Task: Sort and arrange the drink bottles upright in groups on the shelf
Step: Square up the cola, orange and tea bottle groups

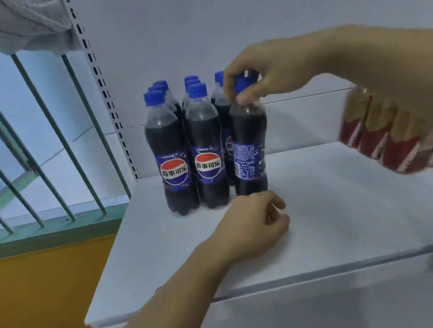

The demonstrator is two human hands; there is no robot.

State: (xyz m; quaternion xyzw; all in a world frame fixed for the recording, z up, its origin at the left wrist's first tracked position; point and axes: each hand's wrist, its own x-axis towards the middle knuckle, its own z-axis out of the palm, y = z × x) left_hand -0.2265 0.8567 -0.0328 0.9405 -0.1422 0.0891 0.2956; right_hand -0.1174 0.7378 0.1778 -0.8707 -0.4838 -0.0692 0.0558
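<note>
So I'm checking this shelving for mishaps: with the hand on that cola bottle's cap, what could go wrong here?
1. The right hand pinches the front-right cola bottle only at its cap; pushed sideways, it may tip into the other cola bottles.
2. That bottle's label faces sideways, unlike its neighbours' logos, so the row may look uneven.
3. The right forearm hangs above the red-labelled bottles and might brush them.

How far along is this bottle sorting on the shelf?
Mostly grouped: the cola bottles stand upright in rows at the left of the shelf. In hand: the right hand has its grip on the cap of the front-right cola bottle, whose label faces away, unlike its neighbours. The left hand rests idle. Left: the blurred red-labelled bottles at right may need checking.
</note>
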